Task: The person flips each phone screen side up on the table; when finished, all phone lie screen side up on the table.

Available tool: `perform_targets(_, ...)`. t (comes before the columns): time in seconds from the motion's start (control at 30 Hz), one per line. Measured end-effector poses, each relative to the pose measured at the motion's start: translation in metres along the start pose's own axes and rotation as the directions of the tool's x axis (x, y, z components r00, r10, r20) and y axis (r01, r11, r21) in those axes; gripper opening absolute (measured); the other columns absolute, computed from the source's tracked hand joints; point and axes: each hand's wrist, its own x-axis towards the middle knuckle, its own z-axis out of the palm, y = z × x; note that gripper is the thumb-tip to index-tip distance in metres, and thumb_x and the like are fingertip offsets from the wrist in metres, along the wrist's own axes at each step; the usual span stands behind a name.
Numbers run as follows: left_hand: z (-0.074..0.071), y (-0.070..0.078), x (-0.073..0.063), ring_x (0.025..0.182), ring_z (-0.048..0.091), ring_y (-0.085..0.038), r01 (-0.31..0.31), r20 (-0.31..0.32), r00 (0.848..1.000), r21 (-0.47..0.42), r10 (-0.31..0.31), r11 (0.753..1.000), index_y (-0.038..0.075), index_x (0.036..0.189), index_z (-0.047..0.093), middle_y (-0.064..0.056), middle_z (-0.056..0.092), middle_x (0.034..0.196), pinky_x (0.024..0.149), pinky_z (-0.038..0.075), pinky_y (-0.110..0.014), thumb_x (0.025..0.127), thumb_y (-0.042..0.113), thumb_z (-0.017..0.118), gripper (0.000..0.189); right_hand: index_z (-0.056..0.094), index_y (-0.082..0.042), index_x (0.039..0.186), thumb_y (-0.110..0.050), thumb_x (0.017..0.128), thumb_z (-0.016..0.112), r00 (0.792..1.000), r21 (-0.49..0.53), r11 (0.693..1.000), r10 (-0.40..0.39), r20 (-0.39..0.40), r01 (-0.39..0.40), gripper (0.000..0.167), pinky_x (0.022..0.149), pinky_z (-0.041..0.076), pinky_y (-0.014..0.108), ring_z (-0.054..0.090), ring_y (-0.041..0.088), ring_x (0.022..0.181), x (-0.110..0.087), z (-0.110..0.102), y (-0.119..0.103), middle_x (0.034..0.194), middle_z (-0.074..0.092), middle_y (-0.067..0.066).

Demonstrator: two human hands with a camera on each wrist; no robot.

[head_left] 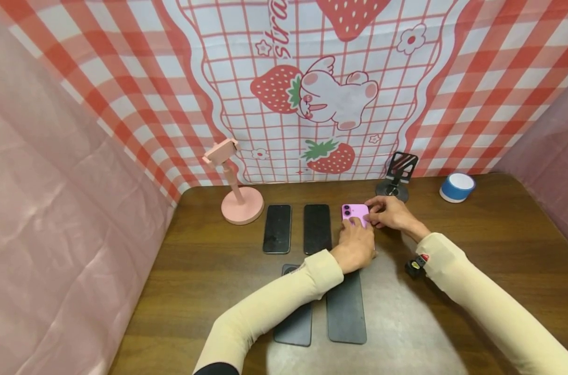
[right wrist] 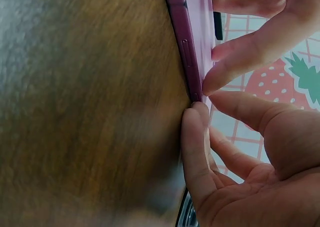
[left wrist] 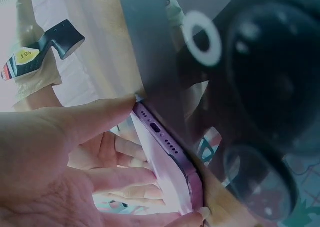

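A pink-purple phone (head_left: pixel 356 209) lies back side up at the back of the table, its two camera lenses at the far left corner. My left hand (head_left: pixel 356 245) reaches over its near end. Thumb and fingertips grip the two long edges in the left wrist view, where the charging port on the phone's purple frame (left wrist: pixel 156 128) shows. With thumb and fingers, my right hand (head_left: pixel 392 212) pinches the far right corner. The right wrist view shows these fingertips (right wrist: pixel 199 112) just past a side button, close to the wooden tabletop (right wrist: pixel 95 102).
Left of the pink phone lie two dark phones (head_left: pixel 278 229) (head_left: pixel 317 226). Nearer, a grey phone (head_left: pixel 293 328) and a dark grey slab (head_left: pixel 346 312) lie under my left forearm. Behind stand a pink phone stand (head_left: pixel 242 205), a black folding stand (head_left: pixel 398 174) and a blue-white round object (head_left: pixel 457 187).
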Motion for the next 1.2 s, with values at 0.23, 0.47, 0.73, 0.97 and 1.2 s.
perform_targets(0.23,0.000,-0.001,0.000,0.138,0.051,-0.028,-0.059,-0.026,0.998,0.054,0.060,0.997,0.013,0.152,0.051,-0.013,0.055,0.152,0.108,0.046,-0.039,0.094,0.062,0.066,0.078,0.060,0.013,0.132,-0.005,0.094,0.073,1.000,0.009,1.000,0.022,-0.011,-0.022,0.044,0.061,0.060,0.024,0.067,0.005,0.066,0.001,0.000,-0.002,0.099,0.071,0.020)
perform_targets(0.47,0.000,0.000,-0.001,0.136,0.052,-0.028,-0.072,-0.034,0.997,0.054,0.073,0.996,0.015,0.149,0.054,-0.012,0.056,0.150,0.105,0.046,-0.040,0.092,0.062,0.068,0.076,0.060,0.013,0.132,-0.006,0.093,0.073,0.999,0.034,0.999,0.041,-0.028,-0.040,0.045,0.061,0.060,0.023,0.066,0.003,0.064,-0.001,-0.001,-0.002,0.101,0.070,0.021)
perform_targets(0.73,-0.003,0.000,-0.005,0.132,0.053,-0.035,-0.062,-0.028,0.998,-0.054,0.061,0.997,0.015,0.151,0.051,-0.017,0.052,0.152,0.103,0.051,-0.038,0.091,0.057,0.072,0.077,0.059,0.014,0.132,-0.006,0.094,0.072,0.997,0.067,0.996,0.065,-0.050,-0.062,0.044,0.064,0.061,0.022,0.067,0.002,0.067,-0.004,0.000,-0.003,0.107,0.070,0.025)
perform_targets(0.97,-0.004,-0.005,-0.005,0.124,0.055,-0.037,-0.051,-0.017,0.999,-0.206,0.049,0.977,0.017,0.150,0.050,-0.017,0.053,0.145,0.098,0.055,-0.038,0.092,0.053,0.074,0.073,0.055,0.012,0.135,-0.006,0.098,0.068,0.997,0.098,0.993,0.068,-0.034,-0.064,0.044,0.065,0.061,0.025,0.067,0.002,0.068,-0.007,-0.001,-0.004,0.114,0.069,0.032)
perform_targets(1.2,-0.003,-0.013,-0.004,0.121,0.058,-0.034,-0.078,-0.040,0.997,-0.316,0.069,0.946,0.017,0.148,0.049,-0.016,0.057,0.136,0.101,0.052,-0.039,0.090,0.049,0.077,0.073,0.050,0.015,0.139,-0.003,0.098,0.068,0.998,0.186,0.981,0.055,-0.018,-0.050,0.048,0.068,0.061,0.023,0.065,0.000,0.073,-0.005,-0.001,-0.001,0.118,0.066,0.036)
